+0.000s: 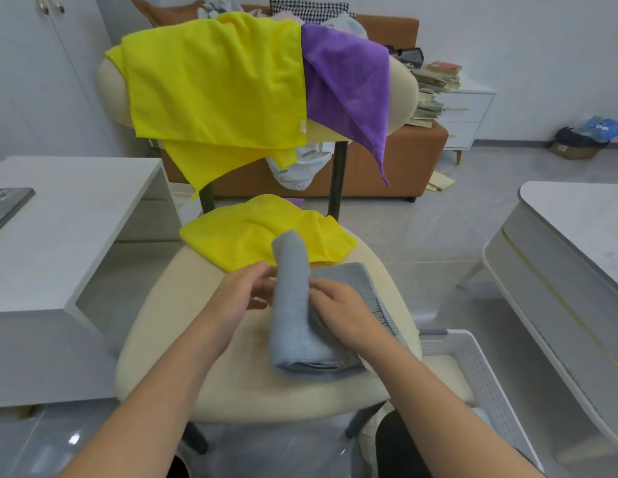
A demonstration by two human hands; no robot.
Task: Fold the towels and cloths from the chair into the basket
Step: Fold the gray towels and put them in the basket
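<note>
We steady the grey towel's point(293, 305) raised fold on the chair seat point(231, 384), left hand point(238, 294) seemingly pinching it, right hand point(342, 312) gripping its edge, so it goes tidy into the basket point(473, 367).

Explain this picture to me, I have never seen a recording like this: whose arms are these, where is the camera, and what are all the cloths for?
There is no machine here. A person wears one camera on the head, looking forward and down, so the two bare arms are their own. The left hand and the right hand both hold a grey towel, partly folded, which lies on the seat of a cream chair. Behind the towel on the seat lies a small yellow cloth. Over the chair's back hang a large yellow cloth and a purple cloth. A white basket stands on the floor to the right of the chair.
</note>
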